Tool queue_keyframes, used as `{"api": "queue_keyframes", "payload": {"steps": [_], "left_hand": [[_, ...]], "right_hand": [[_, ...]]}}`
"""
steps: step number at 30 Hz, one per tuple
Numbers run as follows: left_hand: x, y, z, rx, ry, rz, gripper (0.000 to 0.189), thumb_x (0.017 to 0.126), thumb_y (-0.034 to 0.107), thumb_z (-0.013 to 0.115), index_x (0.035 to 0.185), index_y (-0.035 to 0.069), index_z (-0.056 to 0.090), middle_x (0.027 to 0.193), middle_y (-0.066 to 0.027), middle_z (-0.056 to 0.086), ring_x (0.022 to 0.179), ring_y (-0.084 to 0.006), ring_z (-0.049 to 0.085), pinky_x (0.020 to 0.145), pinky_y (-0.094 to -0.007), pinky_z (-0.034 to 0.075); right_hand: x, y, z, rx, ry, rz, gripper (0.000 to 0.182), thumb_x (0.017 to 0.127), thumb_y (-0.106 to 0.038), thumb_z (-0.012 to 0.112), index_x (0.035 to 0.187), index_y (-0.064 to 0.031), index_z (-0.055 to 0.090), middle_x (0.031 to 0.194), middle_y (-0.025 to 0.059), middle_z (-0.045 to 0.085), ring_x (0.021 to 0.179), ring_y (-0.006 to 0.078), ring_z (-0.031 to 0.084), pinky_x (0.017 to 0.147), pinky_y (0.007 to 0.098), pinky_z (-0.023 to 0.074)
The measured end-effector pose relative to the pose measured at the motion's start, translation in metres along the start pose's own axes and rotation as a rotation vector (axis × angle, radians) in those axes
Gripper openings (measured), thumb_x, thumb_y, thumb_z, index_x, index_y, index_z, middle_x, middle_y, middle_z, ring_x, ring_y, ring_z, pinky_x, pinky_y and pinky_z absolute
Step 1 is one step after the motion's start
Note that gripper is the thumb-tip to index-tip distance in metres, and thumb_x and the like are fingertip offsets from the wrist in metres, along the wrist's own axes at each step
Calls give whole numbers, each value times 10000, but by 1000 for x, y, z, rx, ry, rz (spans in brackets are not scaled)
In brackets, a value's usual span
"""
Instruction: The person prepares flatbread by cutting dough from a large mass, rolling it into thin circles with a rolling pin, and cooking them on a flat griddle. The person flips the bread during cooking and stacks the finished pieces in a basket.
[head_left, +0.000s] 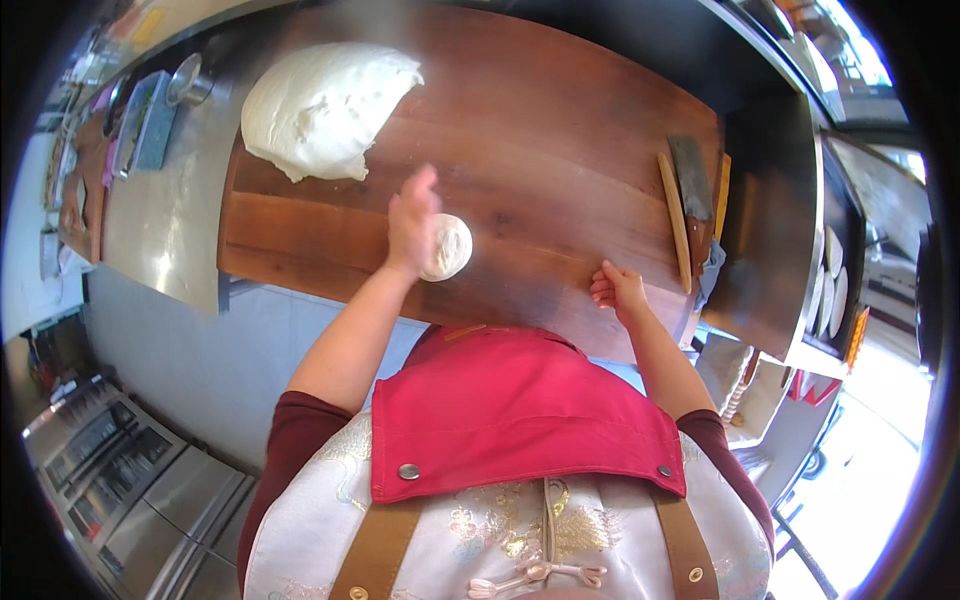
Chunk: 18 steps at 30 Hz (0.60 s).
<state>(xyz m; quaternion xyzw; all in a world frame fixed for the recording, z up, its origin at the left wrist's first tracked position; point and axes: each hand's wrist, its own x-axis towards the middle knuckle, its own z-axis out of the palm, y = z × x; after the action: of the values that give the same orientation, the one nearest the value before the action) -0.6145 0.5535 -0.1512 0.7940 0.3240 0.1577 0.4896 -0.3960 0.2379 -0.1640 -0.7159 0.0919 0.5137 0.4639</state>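
My left hand (413, 225) is held flat and edge-on, slightly blurred, at the left side of a small round of dough (452, 247). It hides that side of the dough, and whether the two touch I cannot tell. The round lies near the front edge of a wooden worktable (525, 135). Over the table's front right part is my right hand (619, 289), its fingers curled in, with nothing visible in them. A large mass of white dough (322, 112) spreads across the back left of the table, beyond my left hand.
At the table's right end lie a wooden rolling pin (675, 225), a cleaver (691, 180) and a blue cloth (710, 276). A steel counter (169, 225) on the left holds a plastic container (152, 124) and a metal vessel (191, 84). Several flat pale rounds (828, 296) stand far right.
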Motion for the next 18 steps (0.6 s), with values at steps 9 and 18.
{"api": "queue_keyframes", "payload": {"steps": [9,18], "left_hand": [[-6,2,26,569,39,177,583,877,404,558,1362,102,440,1380,-116,456,1313,-297,362,1056,-482,292],[-108,-82,-11,-315,641,-264,457,1000,312,425,1309,-18,487,1306,-172,520,1229,-251,473,1049,-354,354]], "right_hand": [[38,-67,92,-297,-4,-463,335,926,-335,578,926,-2,614,737,93,647,613,169,616,491,274,476],[-6,-45,295,-1566,-243,-1565,752,838,-559,545,1377,-50,415,1437,150,381,1362,295,294,1092,540,191]]}}
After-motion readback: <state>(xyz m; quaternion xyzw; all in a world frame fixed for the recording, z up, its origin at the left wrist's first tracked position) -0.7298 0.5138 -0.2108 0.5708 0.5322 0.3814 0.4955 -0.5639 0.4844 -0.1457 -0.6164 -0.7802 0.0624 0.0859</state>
